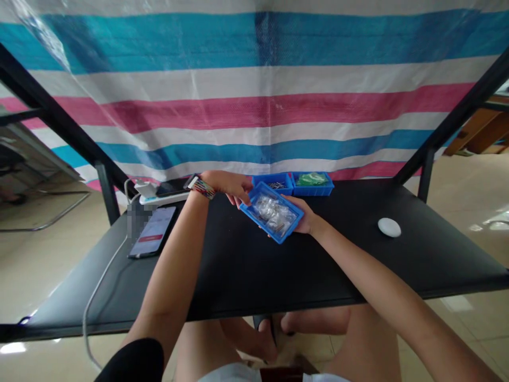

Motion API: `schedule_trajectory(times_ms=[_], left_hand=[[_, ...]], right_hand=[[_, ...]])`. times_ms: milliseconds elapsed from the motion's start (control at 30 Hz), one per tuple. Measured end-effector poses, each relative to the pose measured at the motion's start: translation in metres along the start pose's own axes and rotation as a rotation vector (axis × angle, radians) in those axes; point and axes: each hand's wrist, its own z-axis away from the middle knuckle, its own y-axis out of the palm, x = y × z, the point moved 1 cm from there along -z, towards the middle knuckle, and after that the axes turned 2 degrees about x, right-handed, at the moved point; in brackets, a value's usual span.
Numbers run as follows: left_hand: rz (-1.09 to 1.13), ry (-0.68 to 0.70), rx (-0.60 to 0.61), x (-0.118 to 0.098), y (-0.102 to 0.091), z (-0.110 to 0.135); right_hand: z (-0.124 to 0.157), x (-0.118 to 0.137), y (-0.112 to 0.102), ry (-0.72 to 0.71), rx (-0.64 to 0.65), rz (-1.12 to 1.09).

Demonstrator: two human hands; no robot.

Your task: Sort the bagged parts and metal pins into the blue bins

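One white cable [104,276] is trailing over the near edge of the black surface [246,276], well left of the left hand's [227,183] fingers. Nearer them, a phone [155,231] is lying beside the left forearm, and a power strip [165,199] is resting behind it. The left fingers are curling narrowly at the left corner of a blue tray [260,223]; whether they are pinching the rim or only touching it, I cannot tell. Between both hands' fingers, the tray is carrying clear plastic bags [272,209]. Just beyond the left fingertips, a blue bin [260,178] is holding metal pieces [277,185]; right of it, another bin [314,190] is holding green packets [312,179]. The right hand [304,213] is gripping the tray's right end, fingertips showing underneath. Well right of those fingers, a white round object [389,227] is lying.

The right fingers are probably bearing most weight, so a downward push at the left corner could be tipping the tray and sliding the slick bags out. A knock against the bin behind could be scattering metal pieces.
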Motion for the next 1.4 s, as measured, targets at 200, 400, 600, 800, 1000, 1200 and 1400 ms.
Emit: schedule_trajectory(times_ms=[200,400,600,800,1000,1200,1400], left_hand=[[0.02,0.003,0.063,0.003,0.002,-0.012],[-0.038,0.016,0.073,0.0,0.002,-0.017],[-0.036,-0.08,-0.047,-0.001,0.0,-0.015],[0.003,-0.072,-0.007,-0.007,0.004,-0.018],[0.057,0.012,-0.01,-0.02,0.004,-0.008],[-0.032,0.301,-0.233,-0.038,0.003,0.001],[-0.033,0.425,-0.375,-0.052,0.006,-0.001]], right_hand=[[0.006,0.021,-0.017,-0.043,-0.12,0.156],[0.029,0.044,-0.011,-0.103,-0.118,0.622],[0.035,0.041,0.019,-0.377,-0.045,1.281],[0.037,0.023,0.036,-0.528,-0.032,1.688],[0.042,0.041,0.023,-0.638,-0.047,1.464],[0.04,0.055,-0.007,-0.501,-0.137,0.64],[0.038,0.049,-0.011,-0.478,-0.128,0.354]])
